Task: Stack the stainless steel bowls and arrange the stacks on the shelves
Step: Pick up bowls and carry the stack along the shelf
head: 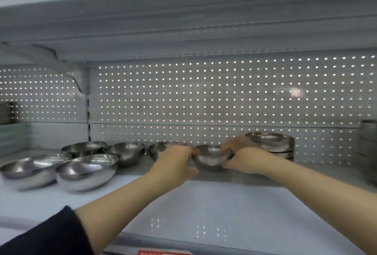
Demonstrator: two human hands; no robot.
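A: What do we see at the fingers?

B: Our left hand (175,157) has its fingers curled round the left side of a small steel bowl (211,159), thumb low on its wall. Our right hand (241,155) grips the same bowl from the right, fingers over the rim. So both hands are grasping that one bowl between them.

A: And where is the bowl?

B: On the shelf (204,203), towards the back, near the perforated back panel (204,95). We cannot tell whether it rests on the shelf or is just lifted off it.

A: What lies round it?

B: Just right of the bowl, behind our right hand, stands a stack of bowls (272,145). Just left of it, partly hidden by our left hand, is another single bowl (161,148). Further left of the held bowl sit two more in the back row (124,151) (84,148), and in front of those, two larger bowls (86,171) (30,170) side by side, tilted, touching or nearly so.

A: Anything further out?

B: Far right of the bowl, at the frame's edge, a taller stack of steel containers (368,140). Above it all, the underside of an upper shelf (183,36). A dark sleeve (47,234) covers our left upper arm.
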